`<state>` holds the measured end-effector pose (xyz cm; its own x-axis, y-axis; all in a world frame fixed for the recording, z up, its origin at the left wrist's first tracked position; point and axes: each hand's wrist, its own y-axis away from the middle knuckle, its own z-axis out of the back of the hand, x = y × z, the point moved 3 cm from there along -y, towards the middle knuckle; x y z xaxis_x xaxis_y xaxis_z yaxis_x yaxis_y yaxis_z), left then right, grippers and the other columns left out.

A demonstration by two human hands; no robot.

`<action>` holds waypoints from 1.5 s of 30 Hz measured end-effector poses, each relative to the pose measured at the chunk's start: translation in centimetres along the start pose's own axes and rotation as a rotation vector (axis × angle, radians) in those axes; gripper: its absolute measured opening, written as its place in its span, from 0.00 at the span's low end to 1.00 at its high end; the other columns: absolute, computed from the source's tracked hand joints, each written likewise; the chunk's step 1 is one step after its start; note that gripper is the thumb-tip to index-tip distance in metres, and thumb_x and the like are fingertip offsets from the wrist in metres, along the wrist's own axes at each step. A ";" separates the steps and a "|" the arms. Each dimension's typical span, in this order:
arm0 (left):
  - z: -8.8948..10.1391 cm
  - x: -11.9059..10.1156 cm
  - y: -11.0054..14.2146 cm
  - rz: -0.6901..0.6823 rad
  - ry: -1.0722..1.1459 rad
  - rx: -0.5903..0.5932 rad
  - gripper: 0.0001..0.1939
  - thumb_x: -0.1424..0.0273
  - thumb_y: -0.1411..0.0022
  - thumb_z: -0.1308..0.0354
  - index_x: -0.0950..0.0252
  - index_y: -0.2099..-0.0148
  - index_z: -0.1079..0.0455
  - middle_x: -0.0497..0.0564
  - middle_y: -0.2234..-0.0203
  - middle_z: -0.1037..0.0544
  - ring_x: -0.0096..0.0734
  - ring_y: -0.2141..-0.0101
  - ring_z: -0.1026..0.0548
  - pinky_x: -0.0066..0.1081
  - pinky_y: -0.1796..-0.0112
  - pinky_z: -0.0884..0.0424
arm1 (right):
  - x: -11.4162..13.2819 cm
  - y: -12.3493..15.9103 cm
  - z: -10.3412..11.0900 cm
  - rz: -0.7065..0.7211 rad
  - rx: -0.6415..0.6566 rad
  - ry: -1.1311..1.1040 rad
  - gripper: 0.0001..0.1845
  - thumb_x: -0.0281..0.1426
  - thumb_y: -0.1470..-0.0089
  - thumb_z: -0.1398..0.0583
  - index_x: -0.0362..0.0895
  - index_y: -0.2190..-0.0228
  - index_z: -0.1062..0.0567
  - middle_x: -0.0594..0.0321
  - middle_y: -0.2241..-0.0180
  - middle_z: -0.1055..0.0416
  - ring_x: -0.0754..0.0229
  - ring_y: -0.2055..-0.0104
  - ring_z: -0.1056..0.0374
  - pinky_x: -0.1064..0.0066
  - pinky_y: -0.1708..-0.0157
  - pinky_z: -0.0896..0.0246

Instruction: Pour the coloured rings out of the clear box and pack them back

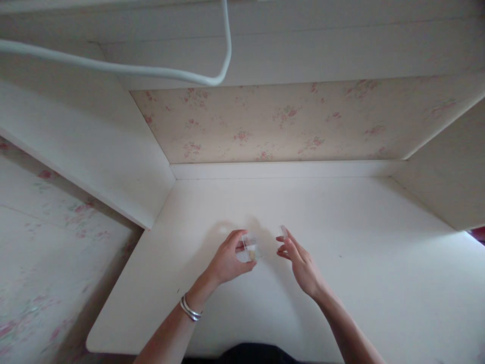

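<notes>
My left hand [228, 258] is closed round a small clear plastic box [250, 245], thumb below and fingers above. Something small and pale yellowish shows in the lower part of the box; its kind is too small to tell. To the right, apart from the box, my right hand [299, 258] pinches a thin clear plastic piece [283, 231] between thumb and fingers. It looks like a lid, seen nearly edge-on. Both hands are above the white desk [326, 212], and their shadows fall on it.
Side panels [109, 146] stand at the left and right of the desk, with floral wallpaper [265, 124] at the back. A shelf [303, 50] spans above. A bent white tube [151, 71] hangs over the upper left. The desk's rounded corner is at front left.
</notes>
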<state>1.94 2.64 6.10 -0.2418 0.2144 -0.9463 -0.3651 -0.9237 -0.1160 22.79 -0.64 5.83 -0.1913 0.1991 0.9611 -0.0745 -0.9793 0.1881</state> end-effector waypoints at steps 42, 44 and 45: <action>0.3 -0.9 0.4 0.202 0.374 -0.268 0.39 0.67 0.49 0.36 0.58 0.39 0.53 0.56 0.53 0.28 0.38 0.56 0.25 0.37 0.56 0.27 | 1.6 1.7 -3.2 0.075 -0.076 0.125 0.32 0.45 0.45 0.46 0.53 0.41 0.43 0.57 0.41 0.43 0.52 0.45 0.39 0.56 0.48 0.42; -1.4 -1.0 1.0 0.201 0.413 -0.215 0.37 0.69 0.48 0.36 0.59 0.40 0.51 0.56 0.52 0.28 0.38 0.54 0.26 0.39 0.53 0.29 | 2.8 1.6 -3.8 0.152 -0.072 0.225 0.31 0.44 0.44 0.47 0.53 0.41 0.44 0.58 0.41 0.44 0.52 0.44 0.41 0.57 0.46 0.43; -2.0 -1.0 1.2 0.206 0.421 -0.200 0.36 0.69 0.48 0.36 0.59 0.41 0.50 0.57 0.51 0.29 0.39 0.54 0.26 0.40 0.53 0.29 | 3.2 1.6 -4.0 0.186 -0.071 0.267 0.30 0.44 0.44 0.47 0.53 0.41 0.44 0.59 0.41 0.44 0.53 0.43 0.42 0.57 0.46 0.44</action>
<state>3.50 0.65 6.33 0.1074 -0.0869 -0.9904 -0.1592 -0.9848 0.0692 18.14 -1.47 8.41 -0.4568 0.0284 0.8891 -0.0808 -0.9967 -0.0097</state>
